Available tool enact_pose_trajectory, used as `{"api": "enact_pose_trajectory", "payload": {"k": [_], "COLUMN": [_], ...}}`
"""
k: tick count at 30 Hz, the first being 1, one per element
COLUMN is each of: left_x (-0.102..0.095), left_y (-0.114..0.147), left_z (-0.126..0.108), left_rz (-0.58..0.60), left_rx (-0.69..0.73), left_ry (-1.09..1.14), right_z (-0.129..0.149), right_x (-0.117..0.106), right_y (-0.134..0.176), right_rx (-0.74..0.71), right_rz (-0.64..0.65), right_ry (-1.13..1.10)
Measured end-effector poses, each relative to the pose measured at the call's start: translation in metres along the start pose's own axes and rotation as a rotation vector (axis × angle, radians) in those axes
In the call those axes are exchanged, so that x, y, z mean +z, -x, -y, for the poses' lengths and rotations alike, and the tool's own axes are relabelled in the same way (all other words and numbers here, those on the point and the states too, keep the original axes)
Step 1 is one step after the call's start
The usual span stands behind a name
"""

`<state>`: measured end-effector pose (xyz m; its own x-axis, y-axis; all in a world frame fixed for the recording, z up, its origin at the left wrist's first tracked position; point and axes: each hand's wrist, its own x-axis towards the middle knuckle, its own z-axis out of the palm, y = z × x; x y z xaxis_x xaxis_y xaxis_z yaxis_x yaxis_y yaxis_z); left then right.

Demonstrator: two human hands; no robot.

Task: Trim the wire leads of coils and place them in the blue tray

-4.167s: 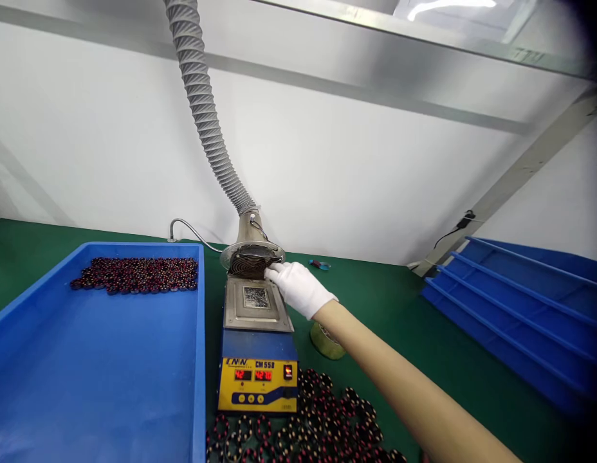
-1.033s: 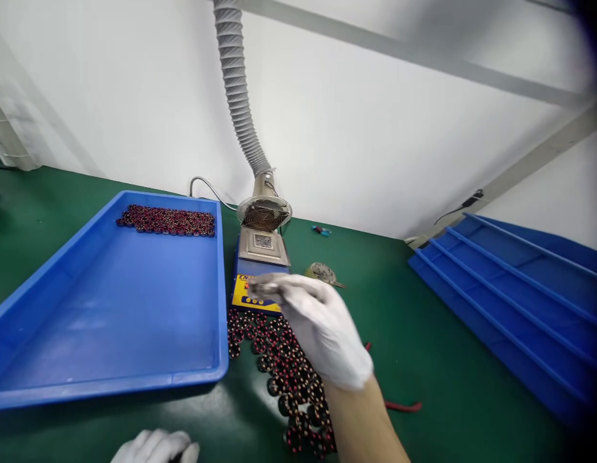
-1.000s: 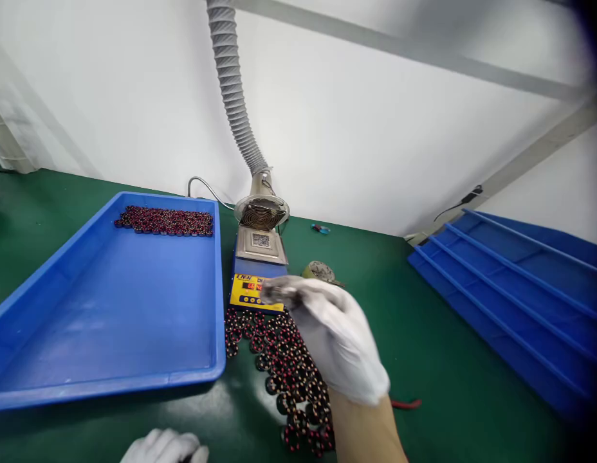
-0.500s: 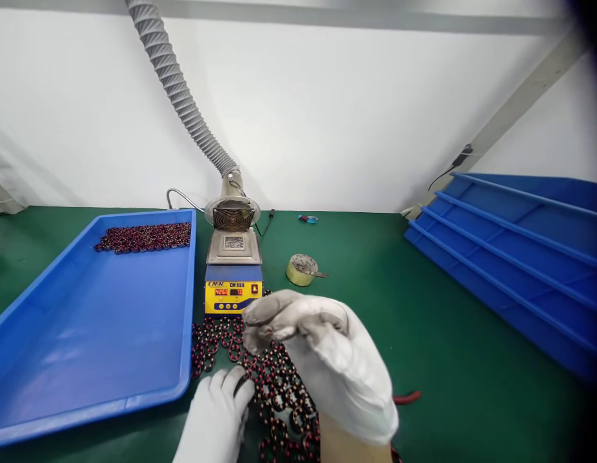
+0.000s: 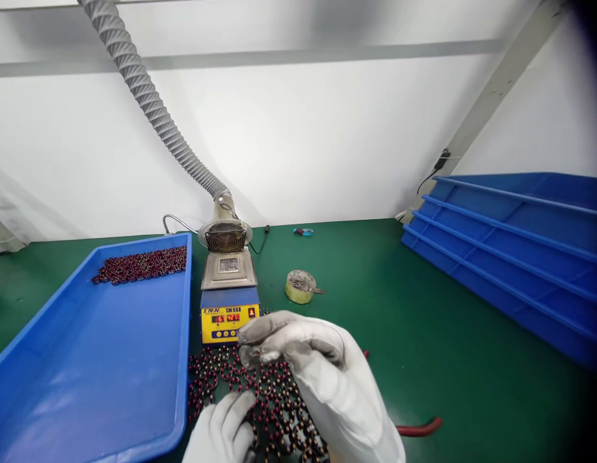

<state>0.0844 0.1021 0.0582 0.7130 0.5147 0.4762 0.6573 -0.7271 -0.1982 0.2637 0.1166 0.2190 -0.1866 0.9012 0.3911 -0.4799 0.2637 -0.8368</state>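
My right hand (image 5: 322,373), in a white glove with grey-stained fingertips, is raised over the small wound rings (image 5: 274,402). Its thumb and fingers are pinched together in front of the yellow-fronted solder pot (image 5: 229,315); what sits between the tips is too small to make out. Lower down, my left hand (image 5: 221,431), gloved in white too, rests at the left side of the rings with its fingers curled. Whatever lies under those fingers is hidden. The rings are dark with red and copper stripes and spread loosely across the green table (image 5: 376,308).
At left stands a blue tray (image 5: 129,347) with a band of rings (image 5: 141,265) along its far end. A round tin (image 5: 300,287) with a flat metal strip sits behind my right hand. Stacked blue trays (image 5: 511,251) lean at right. A grey hose (image 5: 158,116) rises above the pot.
The view has tilted up, so the table things sit lower in the picture. My right hand remains pinched above the rings, and my left hand stays low beside them with fingers curled.
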Motion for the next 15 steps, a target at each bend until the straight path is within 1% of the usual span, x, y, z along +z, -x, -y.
{"api": "enact_pose_trajectory", "payload": {"k": [2,3,4,5,6,7,8,9,10,12,14,15], "left_x": [-0.017,-0.027,-0.037,-0.045,-0.051,-0.055,-0.056,-0.055,-0.053,-0.047,-0.041,-0.04], "left_y": [-0.014,-0.024,-0.033,-0.043,-0.053,-0.062,-0.07,-0.078,-0.085,-0.098,-0.11,-0.114], "left_z": [0.012,0.017,0.023,0.028,0.032,0.037,0.042,0.047,0.053,0.063,0.067,0.067], "left_rz": [-0.097,-0.18,-0.259,-0.303,-0.376,-0.432,-0.475,-0.51,-0.528,-0.536,-0.536,-0.536], "left_rx": [-0.01,-0.091,-0.221,-0.362,-0.516,-0.606,-0.642,-0.638,-0.598,-0.504,-0.444,-0.427], "left_ry": [0.063,0.165,0.275,0.415,0.565,0.702,0.81,0.905,0.97,1.05,1.068,1.076], "right_z": [0.0,-0.001,-0.002,-0.004,-0.006,-0.009,-0.011,-0.014,-0.018,-0.025,-0.031,-0.033], "right_x": [-0.004,-0.006,-0.008,-0.01,-0.011,-0.011,-0.011,-0.01,-0.008,-0.003,0.003,0.005], "right_y": [-0.002,-0.004,-0.006,-0.008,-0.01,-0.011,-0.012,-0.012,-0.012,-0.012,-0.014,-0.015], "right_rx": [-0.055,-0.075,-0.09,-0.102,-0.111,-0.12,-0.122,-0.11,-0.085,-0.028,-0.032,-0.05], "right_rz": [-0.086,-0.122,-0.138,-0.132,-0.108,-0.069,-0.036,-0.024,-0.037,-0.144,-0.263,-0.295], "right_ry": [0.118,0.16,0.18,0.184,0.171,0.148,0.114,0.076,0.042,0.008,0.011,0.01]}}
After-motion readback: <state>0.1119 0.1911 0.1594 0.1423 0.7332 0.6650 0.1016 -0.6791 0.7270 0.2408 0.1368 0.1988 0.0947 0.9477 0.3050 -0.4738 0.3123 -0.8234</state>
